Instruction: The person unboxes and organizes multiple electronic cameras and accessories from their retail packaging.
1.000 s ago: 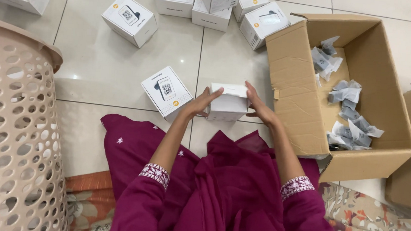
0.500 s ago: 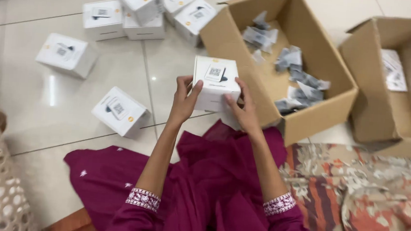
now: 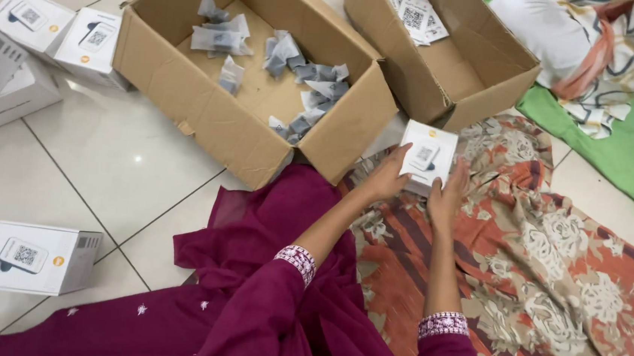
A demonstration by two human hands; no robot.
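Holding a small white product box (image 3: 427,156) over a floral cloth in orange and brown (image 3: 552,257), just in front of the gap between two cardboard boxes. Gripping its left side with the left hand (image 3: 386,177), fingers curled along the edge; clasping its lower right corner with the right hand (image 3: 445,199). Sitting beside a large open carton (image 3: 208,120) containing small grey plastic packets (image 3: 295,71). Lying behind it, a second open carton (image 3: 453,79) holding printed leaflets (image 3: 417,12). Resting on the pale floor tiles (image 3: 122,163) to the left, more white product boxes: one near (image 3: 38,258), several farther (image 3: 29,50). Spreading at far right, a green cloth (image 3: 628,150).
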